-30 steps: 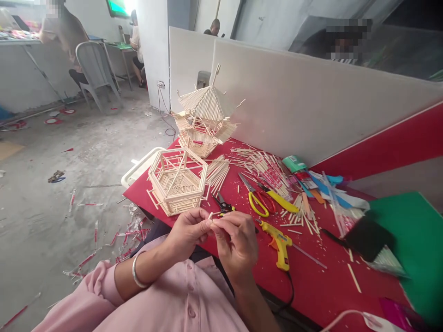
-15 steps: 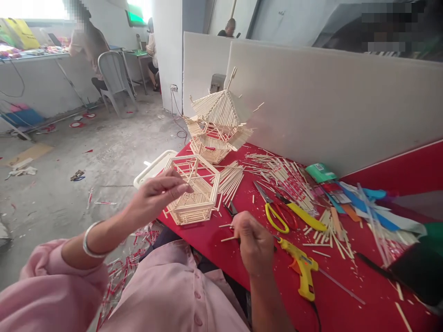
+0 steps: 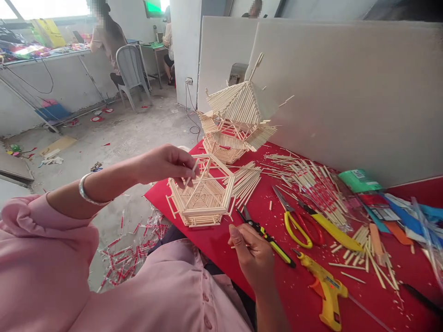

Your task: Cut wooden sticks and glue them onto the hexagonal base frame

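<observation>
My left hand [image 3: 180, 167] is over the far left side of a hexagonal stick frame [image 3: 226, 198], pinching a short wooden stick [image 3: 195, 165] upright between thumb and fingers. The frame has a floor of sticks laid in rings and a low railing round its side. Near the table's front edge, my right hand [image 3: 254, 251] is closed, and the end of a small wooden stick [image 3: 232, 247] shows at its fingers; the rest is hidden in the palm. Just beyond that hand lie black-and-yellow cutters [image 3: 273, 244], their blades pointing toward the frame.
Behind the frame stands a stick pavilion [image 3: 238, 108] with a pointed roof. Loose sticks [image 3: 247, 182], yellow-handled scissors [image 3: 297, 226], red-handled pliers [image 3: 314, 230] and a yellow glue gun [image 3: 327, 290] lie on the red table [image 3: 221, 240]. White boards [image 3: 328, 92] rise behind. People sit farther back.
My left hand has moved a little up and right, with the stick now visible in it. My right hand is off the cutters, which now show on the table. The view has shifted left.
</observation>
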`<move>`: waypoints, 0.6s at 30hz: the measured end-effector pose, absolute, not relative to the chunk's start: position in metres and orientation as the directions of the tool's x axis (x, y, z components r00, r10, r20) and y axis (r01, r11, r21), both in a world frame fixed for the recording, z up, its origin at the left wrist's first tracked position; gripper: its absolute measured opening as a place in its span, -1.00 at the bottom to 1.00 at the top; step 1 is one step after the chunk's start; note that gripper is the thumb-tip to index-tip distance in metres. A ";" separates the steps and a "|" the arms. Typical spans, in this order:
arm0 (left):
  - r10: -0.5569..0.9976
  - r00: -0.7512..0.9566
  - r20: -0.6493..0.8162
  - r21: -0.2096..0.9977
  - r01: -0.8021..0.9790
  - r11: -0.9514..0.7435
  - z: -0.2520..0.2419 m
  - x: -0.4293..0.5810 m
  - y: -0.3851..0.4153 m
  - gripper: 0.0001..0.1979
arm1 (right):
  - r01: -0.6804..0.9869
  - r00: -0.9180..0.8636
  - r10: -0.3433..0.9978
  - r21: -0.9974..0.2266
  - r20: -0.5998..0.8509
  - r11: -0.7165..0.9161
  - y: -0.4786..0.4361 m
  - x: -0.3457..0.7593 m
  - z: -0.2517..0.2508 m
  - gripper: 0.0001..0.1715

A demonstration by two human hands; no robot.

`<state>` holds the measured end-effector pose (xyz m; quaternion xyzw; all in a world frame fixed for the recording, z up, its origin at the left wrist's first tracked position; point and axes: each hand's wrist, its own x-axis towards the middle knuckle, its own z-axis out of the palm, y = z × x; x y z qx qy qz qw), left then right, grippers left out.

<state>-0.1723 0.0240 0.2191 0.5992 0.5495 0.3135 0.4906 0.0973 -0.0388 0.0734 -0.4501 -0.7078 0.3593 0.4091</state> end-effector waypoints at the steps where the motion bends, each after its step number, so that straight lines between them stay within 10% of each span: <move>1: 0.943 0.266 -0.201 0.916 0.391 0.085 0.217 -0.170 0.026 -0.99 | 0.345 -0.257 0.933 -0.878 0.250 0.331 -0.039 0.097 0.073 -0.53; 18: 0.686 0.552 -0.474 0.729 0.683 -0.046 0.182 -0.122 0.056 -0.81 | 0.409 -0.189 0.938 -0.845 0.291 0.345 -0.041 0.113 0.070 -0.54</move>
